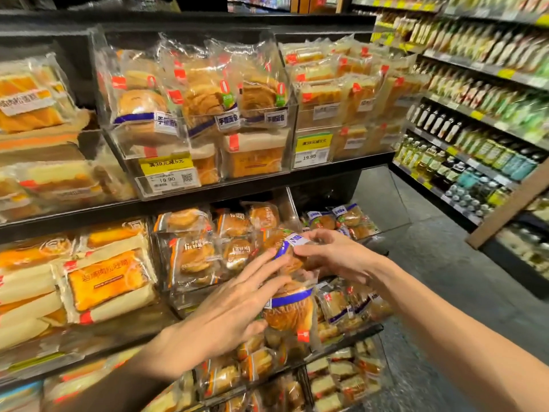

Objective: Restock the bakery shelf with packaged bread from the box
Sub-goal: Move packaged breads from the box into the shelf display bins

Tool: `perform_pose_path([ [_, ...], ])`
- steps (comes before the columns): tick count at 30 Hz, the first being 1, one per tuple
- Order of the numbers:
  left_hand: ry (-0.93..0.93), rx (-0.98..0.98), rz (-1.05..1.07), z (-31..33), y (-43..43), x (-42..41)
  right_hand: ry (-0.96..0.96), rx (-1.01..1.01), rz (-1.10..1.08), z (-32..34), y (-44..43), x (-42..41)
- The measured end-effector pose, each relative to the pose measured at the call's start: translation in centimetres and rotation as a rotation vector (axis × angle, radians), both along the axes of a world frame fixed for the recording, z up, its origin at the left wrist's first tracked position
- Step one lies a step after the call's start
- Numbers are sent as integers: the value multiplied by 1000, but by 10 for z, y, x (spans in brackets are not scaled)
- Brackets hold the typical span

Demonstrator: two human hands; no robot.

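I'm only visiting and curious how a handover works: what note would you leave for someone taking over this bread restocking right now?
Left hand: open, straight fingers resting on a clear-wrapped round bread pack with a blue band, in the tier under the clear plastic bin.
Right hand: grips a second blue-banded bread pack just above it.
The box is not in view.
Done: nearby black shelves look well filled; that bin already holds matching packs.
Left: probably seat these two packs, then fetch more from the box.

Clear-wrapped bread pkg (289, 244) w/ blue band, tilted, held at front of mid bakery shelf (89, 214).
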State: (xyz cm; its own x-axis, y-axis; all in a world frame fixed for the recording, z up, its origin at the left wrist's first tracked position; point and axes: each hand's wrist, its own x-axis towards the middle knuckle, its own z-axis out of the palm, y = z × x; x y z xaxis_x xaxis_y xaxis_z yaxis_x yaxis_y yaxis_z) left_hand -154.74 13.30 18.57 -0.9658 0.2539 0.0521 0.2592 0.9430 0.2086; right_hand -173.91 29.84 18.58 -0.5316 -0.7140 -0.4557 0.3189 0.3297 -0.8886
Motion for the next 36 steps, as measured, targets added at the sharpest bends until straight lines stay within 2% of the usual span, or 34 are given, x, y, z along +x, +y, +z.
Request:
perform_pose_path([
  [3, -13, 65, 40, -4, 21, -16, -87, -84, -88, -5, 27, -22],
  [7, -52, 153, 139, -6, 43, -45, -113, -120, -175, -10, 63, -65],
  [12, -110, 156, 319, -9, 78, -106, -40, -79, -179, -22, 102, -134],
  [14, -121, 196, 388, -15, 93, -133, 70, -14, -186, -30, 113, -161],
  [16, -51, 200, 429, -20, 107, -156, 257, 70, -197, -38, 119, -184],
  [19, 137, -30, 530, -24, 115, -190, 475, 177, -165, -46, 122, -208],
  [21, 90, -85, 609, -17, 111, -219, 604, 221, -122, -42, 120, -214],
  [23, -34, -87, 675, -15, 97, -249, 711, 234, -93, -40, 114, -219],
  [29, -235, -397, 630, -53, 62, -307, 822, 239, -36, -51, 95, -223],
  [32, -339, -352, 664, -71, 49, -322, 788, 249, 19, -57, 89, -225],
  [36, -372, -239, 725, -83, 39, -329, 721, 269, 18, -66, 80, -232],
])
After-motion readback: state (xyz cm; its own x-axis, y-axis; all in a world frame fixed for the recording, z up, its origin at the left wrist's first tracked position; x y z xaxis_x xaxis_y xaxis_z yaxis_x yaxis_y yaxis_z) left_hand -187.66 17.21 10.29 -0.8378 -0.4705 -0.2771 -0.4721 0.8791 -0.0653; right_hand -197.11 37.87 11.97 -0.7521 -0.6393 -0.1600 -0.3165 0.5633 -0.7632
